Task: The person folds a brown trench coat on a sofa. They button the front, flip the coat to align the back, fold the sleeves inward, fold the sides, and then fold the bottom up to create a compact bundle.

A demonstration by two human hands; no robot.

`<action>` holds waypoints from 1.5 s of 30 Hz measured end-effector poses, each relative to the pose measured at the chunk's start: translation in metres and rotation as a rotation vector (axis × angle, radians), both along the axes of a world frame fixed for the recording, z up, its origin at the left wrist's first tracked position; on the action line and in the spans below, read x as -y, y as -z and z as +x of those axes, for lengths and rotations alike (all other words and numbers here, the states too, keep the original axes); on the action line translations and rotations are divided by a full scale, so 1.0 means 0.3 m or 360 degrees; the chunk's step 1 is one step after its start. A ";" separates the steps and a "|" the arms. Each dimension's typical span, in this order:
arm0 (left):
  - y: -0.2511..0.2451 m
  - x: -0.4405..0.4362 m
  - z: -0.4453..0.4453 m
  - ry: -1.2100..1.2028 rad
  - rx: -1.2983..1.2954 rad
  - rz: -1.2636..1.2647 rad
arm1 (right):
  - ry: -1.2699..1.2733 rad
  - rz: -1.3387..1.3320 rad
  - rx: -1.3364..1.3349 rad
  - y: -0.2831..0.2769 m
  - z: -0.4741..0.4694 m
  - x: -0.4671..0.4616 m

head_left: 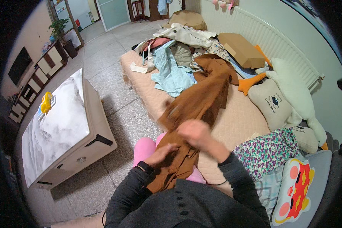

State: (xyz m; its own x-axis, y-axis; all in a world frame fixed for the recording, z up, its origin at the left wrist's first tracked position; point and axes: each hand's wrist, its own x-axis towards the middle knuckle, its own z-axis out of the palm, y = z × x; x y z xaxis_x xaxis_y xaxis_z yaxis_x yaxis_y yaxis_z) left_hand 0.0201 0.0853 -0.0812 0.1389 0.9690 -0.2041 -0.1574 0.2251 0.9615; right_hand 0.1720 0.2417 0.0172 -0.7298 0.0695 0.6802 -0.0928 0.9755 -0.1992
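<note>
A long brown garment stretches from my lap across the peach quilted cover, its far end lying against a heap of clothes. My left hand rests on the garment near my lap, thumb towards the middle; whether its fingers grip cloth is hidden. Just beyond it and to the right, my right hand is curled and blurred over the same garment, and its hold cannot be made out. Beyond lie a light blue garment and a white garment with dark buttons.
A cardboard box, a white plush goose, a beige cushion and a folded floral cloth line the right side. At left stands a marble-patterned table bearing a yellow packet.
</note>
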 end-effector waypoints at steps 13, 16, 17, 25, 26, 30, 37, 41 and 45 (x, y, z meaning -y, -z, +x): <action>0.079 0.039 -0.057 -0.0912 0.0301 -0.0551 | -0.0076 -0.0922 0.0698 0.229 0.060 0.115; 0.130 0.021 -0.058 -0.0938 -0.0089 -0.0136 | 0.0197 -0.1216 0.0316 0.220 0.060 0.012; 0.137 0.011 -0.065 -0.0913 -0.0371 0.0071 | 0.0320 -0.1449 0.0227 0.220 0.053 -0.038; 0.004 0.049 -0.038 -0.0322 -0.1917 0.0216 | 0.1310 -0.0623 0.0111 0.216 -0.017 -0.443; -0.017 0.048 -0.037 -0.0333 -0.1814 0.0177 | 0.1328 -0.0519 0.0144 0.223 -0.033 -0.466; -0.084 0.011 -0.038 -0.0482 -0.1225 0.0071 | 0.1290 0.0260 0.0457 0.226 -0.061 -0.549; -0.109 0.090 -0.034 -0.0633 -0.0423 -0.0024 | 0.1648 -0.0089 0.0378 0.276 0.098 -0.605; -0.041 0.088 -0.011 -0.0273 -0.0567 -0.0455 | 0.1676 -0.0304 0.0858 0.398 0.108 -0.596; 0.000 0.074 -0.019 -0.0290 -0.0043 -0.0326 | 0.1512 -0.0848 0.0554 0.424 0.166 -0.609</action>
